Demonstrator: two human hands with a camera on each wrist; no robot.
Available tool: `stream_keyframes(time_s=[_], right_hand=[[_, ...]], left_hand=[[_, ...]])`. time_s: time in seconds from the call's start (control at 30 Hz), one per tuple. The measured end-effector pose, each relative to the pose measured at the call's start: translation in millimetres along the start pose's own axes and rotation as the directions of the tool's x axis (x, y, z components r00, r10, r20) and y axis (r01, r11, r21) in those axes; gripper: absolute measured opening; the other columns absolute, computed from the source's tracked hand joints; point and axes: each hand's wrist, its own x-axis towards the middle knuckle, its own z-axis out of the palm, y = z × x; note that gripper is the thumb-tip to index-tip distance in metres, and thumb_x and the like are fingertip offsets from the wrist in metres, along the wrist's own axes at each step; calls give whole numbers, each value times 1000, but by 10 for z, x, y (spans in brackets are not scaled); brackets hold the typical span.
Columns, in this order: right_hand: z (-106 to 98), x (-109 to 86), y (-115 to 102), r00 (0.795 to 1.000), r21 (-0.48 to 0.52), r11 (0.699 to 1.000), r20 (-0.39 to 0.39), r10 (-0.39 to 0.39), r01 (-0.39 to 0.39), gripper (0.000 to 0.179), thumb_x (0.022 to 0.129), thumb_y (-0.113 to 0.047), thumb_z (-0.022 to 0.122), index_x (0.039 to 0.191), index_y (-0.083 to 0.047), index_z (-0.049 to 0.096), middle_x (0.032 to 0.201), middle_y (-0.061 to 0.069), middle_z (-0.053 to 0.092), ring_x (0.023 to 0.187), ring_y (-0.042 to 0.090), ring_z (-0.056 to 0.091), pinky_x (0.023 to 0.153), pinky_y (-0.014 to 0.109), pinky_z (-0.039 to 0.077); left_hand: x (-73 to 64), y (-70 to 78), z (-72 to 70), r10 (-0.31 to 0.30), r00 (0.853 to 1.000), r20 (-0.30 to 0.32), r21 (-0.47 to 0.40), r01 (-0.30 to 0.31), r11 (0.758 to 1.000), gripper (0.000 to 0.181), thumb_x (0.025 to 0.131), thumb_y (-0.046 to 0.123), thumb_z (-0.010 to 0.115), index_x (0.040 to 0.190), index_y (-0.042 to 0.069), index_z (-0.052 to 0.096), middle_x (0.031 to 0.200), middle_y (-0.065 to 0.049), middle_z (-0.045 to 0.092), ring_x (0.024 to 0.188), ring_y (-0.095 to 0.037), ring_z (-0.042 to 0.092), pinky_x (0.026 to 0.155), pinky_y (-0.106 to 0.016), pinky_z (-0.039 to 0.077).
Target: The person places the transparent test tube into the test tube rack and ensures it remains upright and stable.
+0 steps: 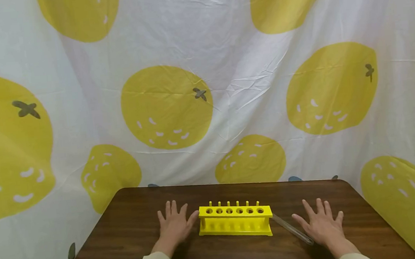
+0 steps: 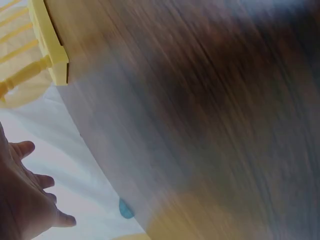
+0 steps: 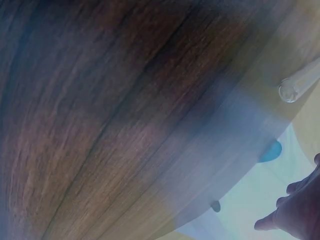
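Note:
A yellow test tube rack [image 1: 236, 232] with a row of round holes and several pegs along its back stands on the table. To its right lies a clear glass test tube [image 1: 293, 230], one end beside the rack's right side; part of it also shows in the right wrist view [image 3: 300, 82]. My left hand [image 1: 174, 226] is spread with straight fingers just left of the rack, the thumb close to its left end. Fingers spread too, my right hand [image 1: 323, 224] is to the right of the test tube, holding nothing. The left hand holds nothing either.
The dark wood-grain table [image 1: 133, 220] has rounded far corners. Behind it and along both sides hangs a white cloth [image 1: 243, 113] printed with large yellow lemons, reaching down to the table's edges.

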Motion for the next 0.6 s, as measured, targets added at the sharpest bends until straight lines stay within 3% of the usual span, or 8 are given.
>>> stream_keyframes(time_s=[0.27,0.6], right_hand=[[-7,-4,-23,1000,10,1000,-5,9,-9,93,95,-74,31,155,-4,26,152,44,5,138,63,1,96,82,-5],[7,-5,-32,999,36,999,3,36,-36,96,94,-76,28,156,-3,23,151,44,4,138,62,0,96,82,-5]], left_hand=[[-23,63,22,-60,998,3,-160,60,985,74,100,65,34,142,7,53,155,-31,26,145,-49,13,109,-72,6],[-36,149,47,-127,990,55,-362,138,922,71,100,63,36,141,7,52,153,-31,29,144,-50,13,108,-73,7]])
